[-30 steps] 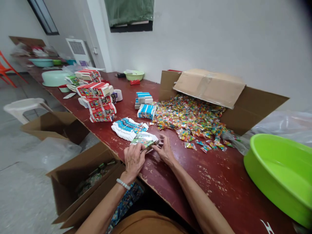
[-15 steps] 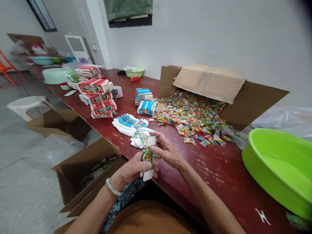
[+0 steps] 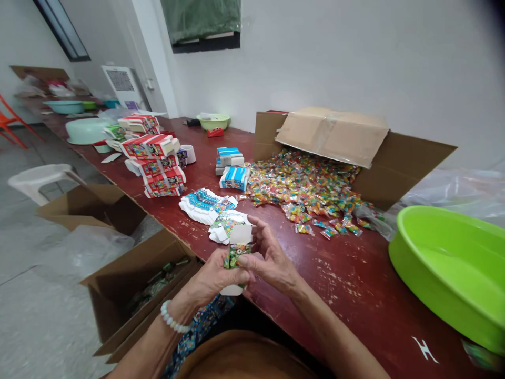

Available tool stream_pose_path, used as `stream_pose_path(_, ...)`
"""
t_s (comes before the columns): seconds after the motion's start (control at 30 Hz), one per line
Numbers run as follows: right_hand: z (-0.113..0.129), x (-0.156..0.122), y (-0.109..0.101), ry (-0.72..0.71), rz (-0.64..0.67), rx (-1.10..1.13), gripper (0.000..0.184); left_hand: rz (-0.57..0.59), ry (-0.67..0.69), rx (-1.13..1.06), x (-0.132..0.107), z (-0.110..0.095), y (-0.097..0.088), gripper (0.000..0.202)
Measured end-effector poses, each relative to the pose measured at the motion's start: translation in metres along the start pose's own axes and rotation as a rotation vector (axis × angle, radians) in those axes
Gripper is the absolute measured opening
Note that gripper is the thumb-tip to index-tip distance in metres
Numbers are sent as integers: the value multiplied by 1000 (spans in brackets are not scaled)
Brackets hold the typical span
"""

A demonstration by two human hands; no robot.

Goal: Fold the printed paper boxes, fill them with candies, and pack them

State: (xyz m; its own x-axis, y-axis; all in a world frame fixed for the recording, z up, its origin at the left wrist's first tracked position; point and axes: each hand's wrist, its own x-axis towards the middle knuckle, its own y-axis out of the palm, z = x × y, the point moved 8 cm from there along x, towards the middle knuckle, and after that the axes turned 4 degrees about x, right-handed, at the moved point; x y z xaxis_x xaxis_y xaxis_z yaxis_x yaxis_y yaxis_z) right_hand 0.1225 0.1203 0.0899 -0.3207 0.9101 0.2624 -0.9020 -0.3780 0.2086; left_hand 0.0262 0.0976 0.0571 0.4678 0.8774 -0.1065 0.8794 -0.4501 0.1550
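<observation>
A small green printed carton (image 3: 237,251) is held between my hands at the table's front edge. Its white end flaps stick out at the top and bottom. My left hand (image 3: 211,278) grips the lower part, thumb across the printed face. On the other side, my right hand (image 3: 274,263) has its thumb pressed on the face and its fingers partly behind the carton. Just beyond lie flat green-and-white cartons (image 3: 228,223) and a fanned row of flat blue cartons (image 3: 201,204). Whether anything is inside the held carton I cannot tell.
Wrapped colourful candies (image 3: 303,181) spill from a tipped cardboard box (image 3: 331,134). A green basin (image 3: 445,273) stands right. Bundled red cartons (image 3: 152,147) and blue cartons (image 3: 234,177) are stacked farther back. An open cardboard box (image 3: 114,295) sits below the table edge at left.
The carton's upper flap now stands up flat, facing me. My right thumb has come down onto the printed face, and both hands are slightly lower.
</observation>
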Motion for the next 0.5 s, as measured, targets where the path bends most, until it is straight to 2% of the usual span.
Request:
stream_pose_path(0.13,-14,3,-6,66,-122,75,50,-233,-37,-49,4,12,-11,36)
stream_pose_path(0.27,-24,6,-19,101,-262,127,41,-275,32,-1,7,9,-9,37)
stream_pose_path(0.33,-24,6,-27,88,-309,133,42,-345,97,27,3,2,-13,47)
stream_pose_path(0.4,-24,5,-30,78,-322,129,41,-428,154,32,-3,-4,-17,64)
stream_pose_path(0.5,-25,2,-28,57,-312,124,38,-482,213,72,-10,-9,-19,80)
